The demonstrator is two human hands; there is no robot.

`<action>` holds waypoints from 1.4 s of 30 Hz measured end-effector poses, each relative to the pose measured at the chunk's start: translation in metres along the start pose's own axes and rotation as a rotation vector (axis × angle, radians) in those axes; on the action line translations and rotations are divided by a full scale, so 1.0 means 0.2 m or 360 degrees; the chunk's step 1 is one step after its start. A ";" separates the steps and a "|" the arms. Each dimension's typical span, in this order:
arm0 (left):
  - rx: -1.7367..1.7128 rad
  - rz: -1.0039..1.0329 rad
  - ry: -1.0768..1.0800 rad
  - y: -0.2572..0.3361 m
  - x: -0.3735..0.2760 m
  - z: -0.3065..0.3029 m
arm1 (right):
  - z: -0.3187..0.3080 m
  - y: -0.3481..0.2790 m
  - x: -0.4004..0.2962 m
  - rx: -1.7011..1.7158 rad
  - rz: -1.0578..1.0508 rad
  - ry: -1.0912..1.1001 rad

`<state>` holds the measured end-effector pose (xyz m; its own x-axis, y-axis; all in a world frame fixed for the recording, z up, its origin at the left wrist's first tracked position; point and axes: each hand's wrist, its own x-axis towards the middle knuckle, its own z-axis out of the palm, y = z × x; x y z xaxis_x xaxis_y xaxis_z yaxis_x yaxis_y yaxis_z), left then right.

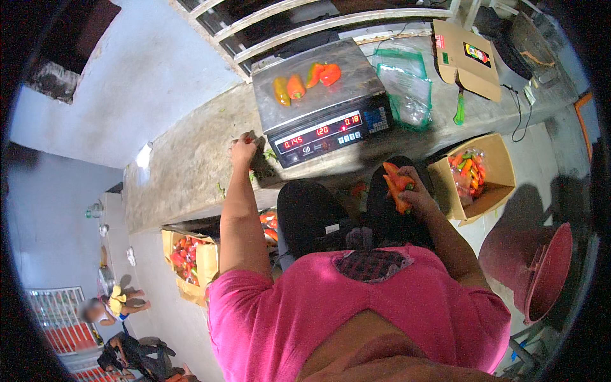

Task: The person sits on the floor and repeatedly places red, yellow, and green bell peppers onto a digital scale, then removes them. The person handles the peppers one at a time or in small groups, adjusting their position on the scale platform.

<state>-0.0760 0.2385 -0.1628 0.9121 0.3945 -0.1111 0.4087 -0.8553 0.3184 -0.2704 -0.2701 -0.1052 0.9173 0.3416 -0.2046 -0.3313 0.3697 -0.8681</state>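
My left hand is over the concrete counter, left of a digital scale; its fingers are bent around something small and dark reddish that I cannot make out. Several orange, red and green-yellow peppers lie on the scale's metal plate, and its red digits are lit. In front of my lap, my right hand holds orange peppers together. Small green stem pieces lie on the counter beside the scale.
Clear green-edged plastic bags, a green-handled knife and flattened cardboard lie right of the scale. Boxes of bagged peppers stand at right and left. A reddish tub is at far right. Two people are on the floor at lower left.
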 end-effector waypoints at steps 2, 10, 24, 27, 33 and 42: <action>-0.0010 -0.0152 0.0086 0.10 -0.08 -0.04 | -0.01 0.00 -0.02 -0.0049 -0.0015 0.0052; -0.0279 -0.0132 0.0365 -0.04 -0.33 -0.16 | 0.07 -0.08 0.01 0.0178 0.0040 -0.0019; -0.0601 -0.0024 0.0859 -0.24 -0.80 -0.09 | 0.57 -0.22 0.48 -0.0018 0.0247 -0.0480; -0.0938 0.0002 0.0804 -0.13 -0.85 -0.12 | 0.69 -0.14 0.58 0.0109 0.0533 -0.0537; -0.2368 -0.0171 0.0178 0.13 -0.96 -0.09 | 1.14 0.24 0.96 0.0029 0.0235 -0.0704; -0.0809 0.0478 0.0553 0.02 -0.75 0.06 | 1.21 0.30 1.06 -0.0531 0.0303 -0.0633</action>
<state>-0.2108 0.1711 -0.1552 0.8861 0.3226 0.3328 -0.0028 -0.7142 0.6999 -0.1497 0.0333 -0.0905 0.6725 0.6995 -0.2417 -0.3359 -0.0025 -0.9419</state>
